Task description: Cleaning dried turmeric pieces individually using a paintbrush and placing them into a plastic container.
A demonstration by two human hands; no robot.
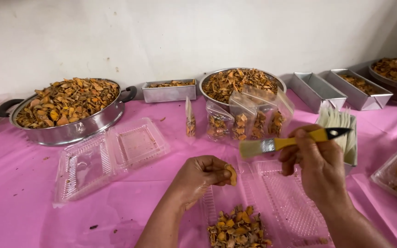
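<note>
2 hands are busy over an open clear clamshell tray (295,206) on the pink-covered table (19,202); the left hand (203,177) pinches 1 dried orange slice (231,175) between fingertips and thumb, just above a small heap of slices (237,226) in the tray's near corner; the right hand (315,163) is closed around the yellow handle of a paintbrush (290,141), bristles pointing left, near the slice but apart from it. The pinch looks light, so a firm stroke could likely knock the slice loose onto the heap or the cloth; brushed-off dust may well settle on the pile below; a wide sweep of the right elbow could tip the 5 small filled bags (242,124) standing behind, or the stack of empty bags (338,126) beside them.
</note>
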